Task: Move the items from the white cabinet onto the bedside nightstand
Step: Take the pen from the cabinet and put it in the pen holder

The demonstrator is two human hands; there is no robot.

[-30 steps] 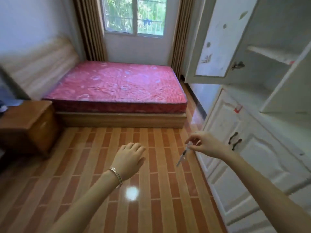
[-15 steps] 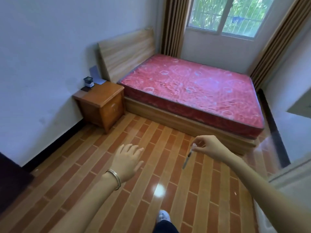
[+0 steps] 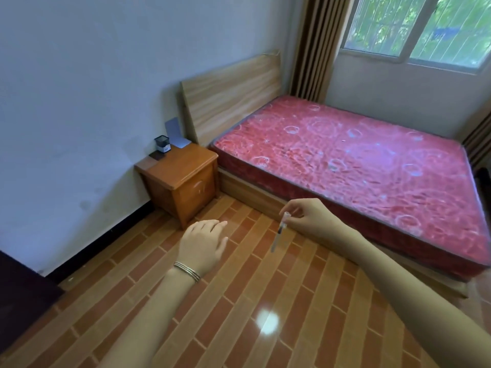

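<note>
My right hand (image 3: pixel 309 216) pinches the top end of a thin clear pen (image 3: pixel 279 232), which hangs down over the tiled floor. My left hand (image 3: pixel 203 244), with bangles on the wrist, is held out flat with its fingers loosely apart and holds nothing. The wooden nightstand (image 3: pixel 183 179) stands against the wall ahead and to the left, beside the bed. On its back corner sit a small dark pen holder (image 3: pixel 162 144), a dark flat item (image 3: pixel 155 156) and a grey folded stand (image 3: pixel 175 134). The white cabinet is out of view.
A bed with a red mattress (image 3: pixel 358 166) and a wooden headboard (image 3: pixel 228 94) fills the right side. Brown curtains (image 3: pixel 314 46) hang by the window (image 3: pixel 425 27). A dark piece of furniture (image 3: pixel 18 293) stands at the left edge. The tiled floor (image 3: pixel 239 314) lies between me and the nightstand.
The view has swung left, away from the white cabinet, and the nightstand now sits ahead and closer. My right hand still holds the pen; both hands keep their pose.
</note>
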